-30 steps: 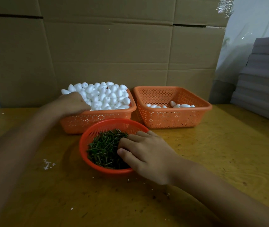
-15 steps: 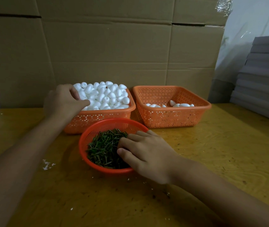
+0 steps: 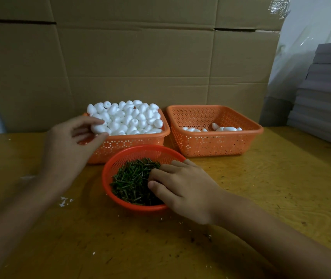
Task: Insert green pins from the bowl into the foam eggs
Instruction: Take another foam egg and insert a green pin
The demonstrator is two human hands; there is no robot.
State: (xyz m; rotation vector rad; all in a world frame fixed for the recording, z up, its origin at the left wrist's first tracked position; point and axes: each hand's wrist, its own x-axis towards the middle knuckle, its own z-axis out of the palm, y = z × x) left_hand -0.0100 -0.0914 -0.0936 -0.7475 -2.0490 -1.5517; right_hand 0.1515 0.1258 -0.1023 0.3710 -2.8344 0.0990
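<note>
On the bench (image 3: 261, 198), white crumbs (image 3: 65, 201) lie left of the red bowl (image 3: 108, 168) of green pins (image 3: 132, 178). The right grip (image 3: 182, 186) lies curled among them; whether it holds one, I cannot tell. Beyond, the left grip (image 3: 70, 143) pinches a foam egg (image 3: 98, 128) over the heaped basket (image 3: 132, 143). A sparser basket (image 3: 210, 143) stands beside it, with cardboard (image 3: 140, 67) behind.

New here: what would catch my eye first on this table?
The heap of white foam eggs piled high in the left orange basket. In front sits a red bowl of green pins, the right hand resting among them; the left hand pinches one egg at the heap's edge.
</note>
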